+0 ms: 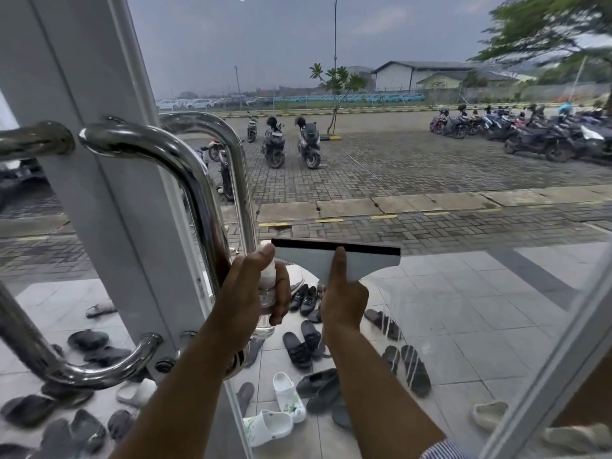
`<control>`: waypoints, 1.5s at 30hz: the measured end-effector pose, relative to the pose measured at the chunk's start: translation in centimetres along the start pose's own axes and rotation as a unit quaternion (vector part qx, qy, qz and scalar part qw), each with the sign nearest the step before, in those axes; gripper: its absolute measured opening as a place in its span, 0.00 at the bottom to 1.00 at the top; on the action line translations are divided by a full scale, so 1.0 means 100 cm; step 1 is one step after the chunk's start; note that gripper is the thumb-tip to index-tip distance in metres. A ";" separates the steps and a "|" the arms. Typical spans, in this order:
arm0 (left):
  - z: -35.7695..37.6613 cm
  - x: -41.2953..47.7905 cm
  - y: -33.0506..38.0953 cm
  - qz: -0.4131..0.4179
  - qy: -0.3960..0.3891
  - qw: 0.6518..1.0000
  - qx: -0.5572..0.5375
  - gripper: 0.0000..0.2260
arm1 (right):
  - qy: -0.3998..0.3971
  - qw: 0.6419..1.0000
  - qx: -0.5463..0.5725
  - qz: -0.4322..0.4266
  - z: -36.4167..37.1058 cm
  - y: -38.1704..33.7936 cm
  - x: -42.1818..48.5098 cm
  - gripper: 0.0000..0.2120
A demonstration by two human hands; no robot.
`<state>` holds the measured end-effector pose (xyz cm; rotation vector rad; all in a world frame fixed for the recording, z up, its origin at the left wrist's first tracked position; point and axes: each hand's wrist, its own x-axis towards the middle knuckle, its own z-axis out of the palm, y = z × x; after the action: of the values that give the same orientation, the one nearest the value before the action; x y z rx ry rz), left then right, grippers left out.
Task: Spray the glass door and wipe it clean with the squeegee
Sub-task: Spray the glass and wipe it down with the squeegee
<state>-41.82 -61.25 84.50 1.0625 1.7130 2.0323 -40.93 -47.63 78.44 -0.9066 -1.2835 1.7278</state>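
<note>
The clear glass door (430, 154) fills the view, its curved chrome pull handle (185, 167) at the left. The grey squeegee with a black rubber blade (361, 258) is held level at the pane. The right hand (342, 301) grips its handle. Just beside it, the left hand (255, 293) grips a clear plastic spray bottle (265, 323). Sandals (298, 349) lie on the tiles outside.

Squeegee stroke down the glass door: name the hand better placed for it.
Right. The right hand grips the squeegee, blade raised before the glass door; the left hand holds the spray bottle.
</note>
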 end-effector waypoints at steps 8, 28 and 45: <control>-0.002 -0.003 -0.001 -0.002 -0.011 1.000 0.003 0.26 | -0.004 0.995 -0.093 -0.044 -0.027 0.031 -0.001 0.32; -0.003 -0.012 -0.018 -0.006 -0.011 1.000 0.022 0.27 | -0.070 0.985 -0.050 -0.152 0.032 -0.057 0.002 0.23; 0.038 0.004 -0.076 0.000 0.058 0.998 -0.015 0.25 | -0.113 0.962 -0.206 -0.138 -0.049 0.059 0.043 0.36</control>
<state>-41.29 -56.23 77.65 0.9508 1.7307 2.1516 -39.47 -42.84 71.22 -0.7226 -1.8751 1.3968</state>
